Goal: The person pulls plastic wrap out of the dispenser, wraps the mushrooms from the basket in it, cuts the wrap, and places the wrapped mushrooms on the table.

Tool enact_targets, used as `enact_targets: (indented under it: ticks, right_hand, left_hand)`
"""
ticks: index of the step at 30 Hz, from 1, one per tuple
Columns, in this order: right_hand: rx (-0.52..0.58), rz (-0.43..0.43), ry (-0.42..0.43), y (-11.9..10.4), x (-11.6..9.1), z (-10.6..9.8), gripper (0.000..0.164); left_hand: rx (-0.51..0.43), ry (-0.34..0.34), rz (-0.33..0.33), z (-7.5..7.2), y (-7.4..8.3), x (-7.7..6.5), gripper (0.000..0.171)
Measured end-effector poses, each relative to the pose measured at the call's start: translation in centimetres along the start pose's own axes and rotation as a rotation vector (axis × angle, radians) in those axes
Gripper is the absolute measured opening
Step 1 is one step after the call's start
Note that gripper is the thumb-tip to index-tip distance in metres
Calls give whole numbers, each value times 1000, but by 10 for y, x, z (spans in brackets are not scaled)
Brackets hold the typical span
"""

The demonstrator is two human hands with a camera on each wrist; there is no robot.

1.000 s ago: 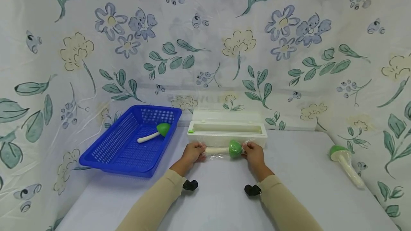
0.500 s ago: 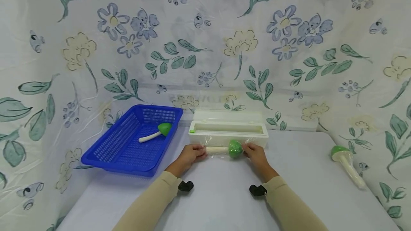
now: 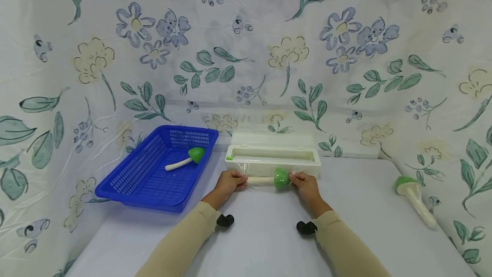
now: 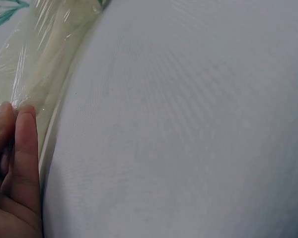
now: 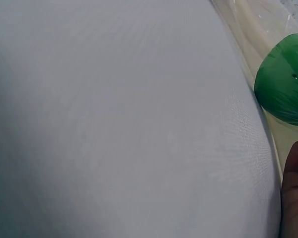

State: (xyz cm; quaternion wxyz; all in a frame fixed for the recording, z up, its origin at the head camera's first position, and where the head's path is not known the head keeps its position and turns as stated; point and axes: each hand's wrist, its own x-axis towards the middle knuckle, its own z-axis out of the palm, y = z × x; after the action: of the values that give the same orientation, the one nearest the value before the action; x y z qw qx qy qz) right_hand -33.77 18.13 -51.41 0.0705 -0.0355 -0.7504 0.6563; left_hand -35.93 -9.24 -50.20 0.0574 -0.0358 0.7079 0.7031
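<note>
Just below the centre of the frame, a green-capped mushroom (image 3: 269, 180) is held sideways in clear film (image 4: 22, 74), pinched past the stem by the left grip (image 3: 229, 184) and beside the cap by the right grip (image 3: 306, 186). Over the last second, sharper creases have been drawn above the left grip; the wrapping appears barely advanced, its ends unfinished.

You're in a screened-off work corner
Floral sheeting (image 3: 253, 33) (left, back and right) encloses your white table (image 3: 265, 243)
</note>
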Motion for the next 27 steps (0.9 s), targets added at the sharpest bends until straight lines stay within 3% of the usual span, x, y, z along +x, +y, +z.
enact_targets:
  ticks: [6, 17, 22, 27]
  right_hand:
    - [7, 31, -5, -1, -2, -1, 18]
    - [10, 82, -179, -7, -1, -13, 29]
    - [-41, 78, -181, -13, -2, -27, 37]
    - [-147, 24, -33, -38, 3, -37, 33]
  left_hand:
    - [8, 16, 4, 0, -3, -2, 11]
    - [109, 29, 4, -1, 6, -13, 9]
    - [312, 59, -12, -9, 12, -19, 22]
    - [554, 213, 56, -16, 24, -19, 39]
